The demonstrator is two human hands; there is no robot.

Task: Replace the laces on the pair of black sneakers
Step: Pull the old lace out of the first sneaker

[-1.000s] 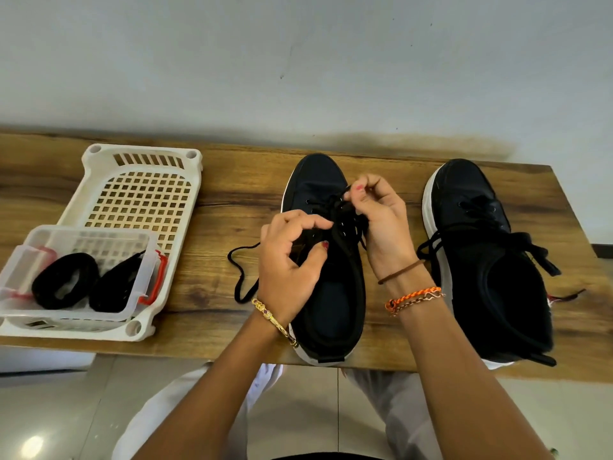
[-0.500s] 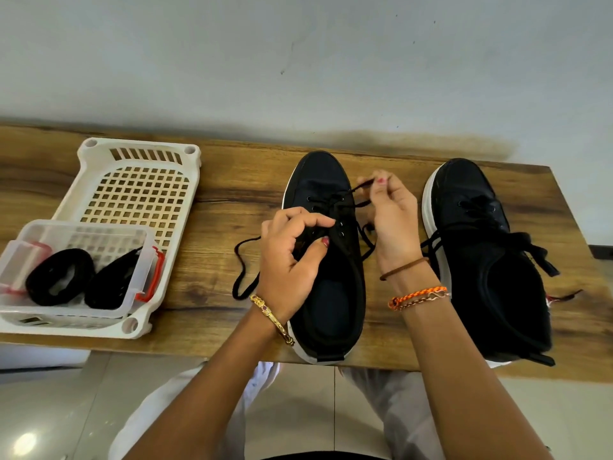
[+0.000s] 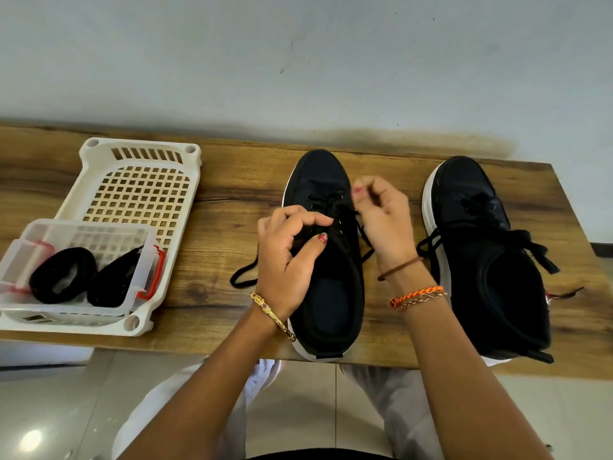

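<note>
Your left hand grips the near sneaker at its eyelets; your right hand pinches its black lace — both sneakers on the bench; no brand or writing legible.

— What can't you make out?
— The right hand is blurred, so its fingers on the lace are unclear. The left hand hides part of the left sneaker.
— Anything cut off?
— The clear box and the counter, at the left edge.
</note>
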